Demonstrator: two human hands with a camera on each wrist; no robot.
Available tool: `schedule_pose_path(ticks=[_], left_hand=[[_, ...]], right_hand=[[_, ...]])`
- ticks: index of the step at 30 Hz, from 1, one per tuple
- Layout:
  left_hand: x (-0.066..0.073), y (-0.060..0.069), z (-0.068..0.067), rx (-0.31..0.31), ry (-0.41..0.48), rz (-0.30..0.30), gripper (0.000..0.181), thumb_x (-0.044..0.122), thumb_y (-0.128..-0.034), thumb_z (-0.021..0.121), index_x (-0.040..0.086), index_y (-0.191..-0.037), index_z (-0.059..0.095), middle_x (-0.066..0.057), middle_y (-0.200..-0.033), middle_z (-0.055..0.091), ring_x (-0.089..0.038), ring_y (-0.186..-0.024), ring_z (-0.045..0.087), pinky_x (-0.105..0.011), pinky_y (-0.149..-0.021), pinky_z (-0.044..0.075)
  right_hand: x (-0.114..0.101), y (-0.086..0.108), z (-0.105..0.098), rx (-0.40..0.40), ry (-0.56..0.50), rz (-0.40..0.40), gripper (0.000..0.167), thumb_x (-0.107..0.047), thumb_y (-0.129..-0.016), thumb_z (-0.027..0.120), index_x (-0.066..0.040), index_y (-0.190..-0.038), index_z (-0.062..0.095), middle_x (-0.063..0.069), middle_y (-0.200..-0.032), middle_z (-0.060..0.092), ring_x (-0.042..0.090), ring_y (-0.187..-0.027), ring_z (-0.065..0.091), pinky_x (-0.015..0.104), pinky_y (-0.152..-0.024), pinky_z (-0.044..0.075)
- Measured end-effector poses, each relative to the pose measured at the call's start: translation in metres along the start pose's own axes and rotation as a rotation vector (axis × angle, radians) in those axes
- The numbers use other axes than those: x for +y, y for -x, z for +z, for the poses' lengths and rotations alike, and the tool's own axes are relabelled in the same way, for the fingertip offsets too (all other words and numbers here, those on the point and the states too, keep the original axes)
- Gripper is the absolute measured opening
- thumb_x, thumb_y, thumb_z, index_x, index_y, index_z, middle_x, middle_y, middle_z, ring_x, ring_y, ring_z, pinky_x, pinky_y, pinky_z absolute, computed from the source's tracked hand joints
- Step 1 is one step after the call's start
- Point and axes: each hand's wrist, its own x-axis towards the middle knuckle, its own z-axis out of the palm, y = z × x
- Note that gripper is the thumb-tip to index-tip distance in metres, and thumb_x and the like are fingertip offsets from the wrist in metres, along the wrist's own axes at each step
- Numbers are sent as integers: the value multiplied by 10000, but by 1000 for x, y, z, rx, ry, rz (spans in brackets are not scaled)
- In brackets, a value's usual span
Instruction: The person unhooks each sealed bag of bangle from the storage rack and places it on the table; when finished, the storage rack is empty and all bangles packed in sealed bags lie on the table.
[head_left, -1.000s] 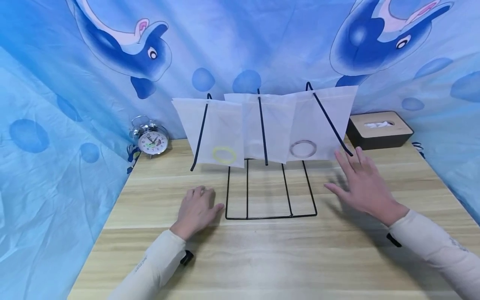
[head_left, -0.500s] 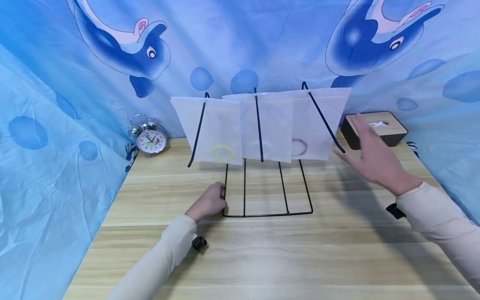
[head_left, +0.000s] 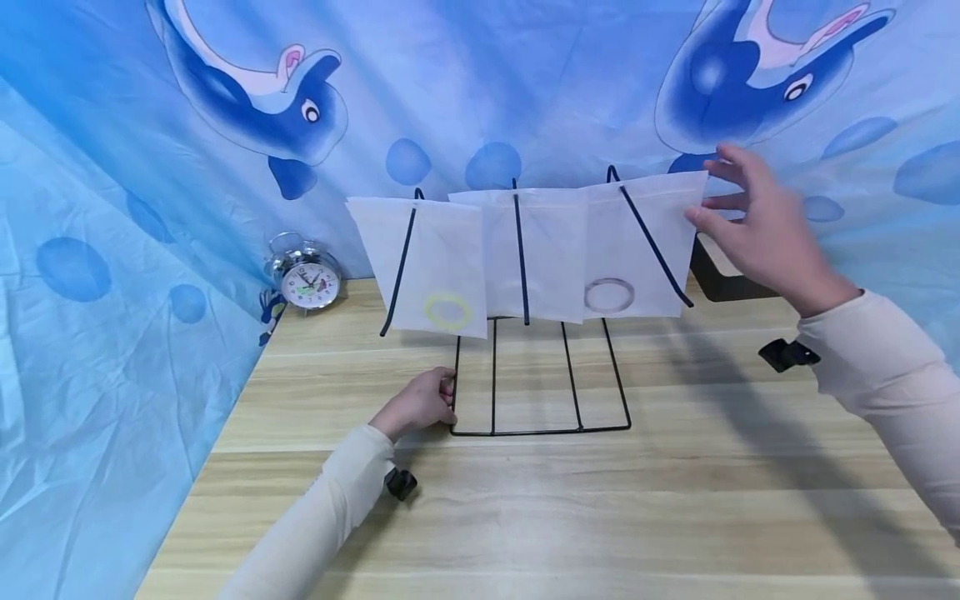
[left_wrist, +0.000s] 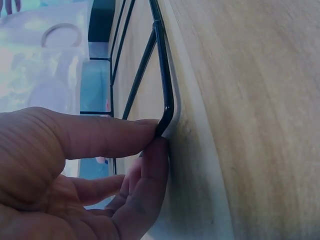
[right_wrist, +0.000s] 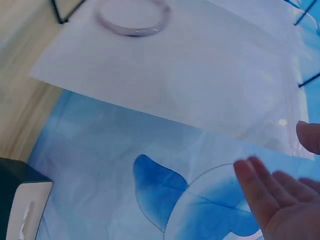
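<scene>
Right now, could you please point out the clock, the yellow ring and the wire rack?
Clock (head_left: 311, 286), head view: dial.
Yellow ring (head_left: 447, 326), head view: lower band.
Wire rack (left_wrist: 163, 62), left wrist view: front bar.

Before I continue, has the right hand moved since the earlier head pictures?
Yes, upward in the head view: the right hand was below the tissue box; its fingers are now above it.

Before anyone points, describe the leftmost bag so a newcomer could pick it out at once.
On the table stands a black rack holding three whitish bags in a row. Take the leftmost bag, nearest the clock; its yellow ring sets it apart from the rightmost bag, whose ring is purplish.
</scene>
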Motion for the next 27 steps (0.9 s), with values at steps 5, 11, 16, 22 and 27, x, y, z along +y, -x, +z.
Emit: schedule_pose_path(ticks=[5,11,16,22,27], left_hand=[[-1,-3,4,2,-8,0,853,-128,-718,774,-33,-1483,408,-56,-1001,564,-187,-894,559,-375,-874,476],[-3,-3,3,10,7,-1,858,-120,-713,779,-27,-1482,410,-59,-1010,563,-194,-900,561,-393,-879,481],[-5,-3,1,10,14,8,845,-107,-708,786,-22,-1467,427,-62,-1018,570,-196,-909,567,-398,-885,476],[-5,-2,0,9,20,16,831,-110,-712,781,-26,-1460,428,-67,-1030,569,-199,-922,567,-395,-889,476],[-5,-2,2,7,46,5,825,-116,-718,773,-23,-1460,425,-70,-1025,563,-199,-916,563,-380,-869,478]], right_hand=[[-1,-7,-5,0,23,17,537,-253,-992,648,-116,-1485,486,176,-1374,555,186,-1017,672,168,-732,532],[2,-7,-2,-14,31,-11,282,-272,-965,691,0,-1040,693,161,-983,730,0,-701,639,156,-630,478],[2,-7,1,0,-67,-38,274,-229,-962,694,30,-1051,684,52,-951,737,22,-710,671,151,-624,532],[0,-4,1,76,-112,-82,271,-177,-974,671,53,-1113,700,-103,-933,687,-8,-744,657,128,-639,523],[2,-3,-1,86,-143,-92,238,-146,-971,672,64,-1080,704,-116,-912,685,-1,-725,668,141,-624,529]])
